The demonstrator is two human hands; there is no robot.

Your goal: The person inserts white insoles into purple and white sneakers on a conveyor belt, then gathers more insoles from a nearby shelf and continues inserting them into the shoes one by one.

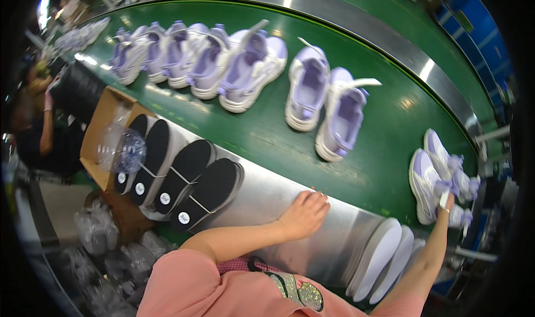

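Note:
My left hand [307,213] lies at the edge of the metal ledge [267,195], its fingers bent and close together. Their tips are partly hidden, and no loose object shows in it. Far to the right, my right hand [447,203] is at the heel end of a white and lavender sneaker [424,183]. A white strip shows by the fingers, and whether they grip the shoe is unclear. A second sneaker [436,147] lies beside it, toes pointing away. Ahead of me, a pair of sneakers, left [308,87] and right [343,116], stands on the green conveyor belt [259,129].
Several more sneakers [246,70] line the belt at left. Banded black insoles [209,187] lie on the ledge by a cardboard box [96,137] and a clear plastic bottle [129,149]. White insoles [378,258] are stacked at right. Another person's arm [47,124] shows at far left.

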